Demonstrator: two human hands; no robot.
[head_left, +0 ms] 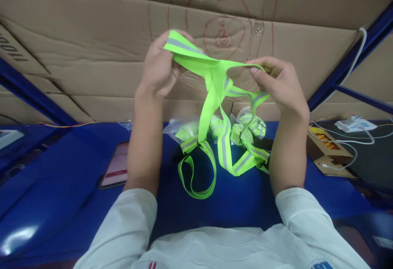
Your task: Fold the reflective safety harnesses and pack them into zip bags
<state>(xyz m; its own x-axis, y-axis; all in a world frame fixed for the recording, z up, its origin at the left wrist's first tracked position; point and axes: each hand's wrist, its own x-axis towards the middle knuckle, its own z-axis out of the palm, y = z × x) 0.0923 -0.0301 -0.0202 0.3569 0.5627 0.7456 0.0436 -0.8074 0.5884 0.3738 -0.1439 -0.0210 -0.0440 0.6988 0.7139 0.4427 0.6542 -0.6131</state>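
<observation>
A neon yellow-green reflective strap harness (pixel 225 138) with grey stripes hangs between my two hands, well above the blue table. Its upper left band is gripped by my left hand (pixel 161 64), fingers closed behind the strap. On the other side, my right hand (pixel 276 76) pinches the thin upper edge between thumb and fingers. The lower straps dangle, twisted, with a loose loop at the bottom left and black buckles partly seen. Behind them lie several clear plastic bags (pixel 251 123) holding similar folded straps, partly hidden by the harness.
A phone (pixel 115 166) with a lit screen lies left on the blue table (pixel 61 170). To the right are a cardboard piece (pixel 330 154), a white power strip (pixel 355 124) and white cables. Cardboard sheets (pixel 101 56) with red drawings stand behind, with blue metal posts at the sides.
</observation>
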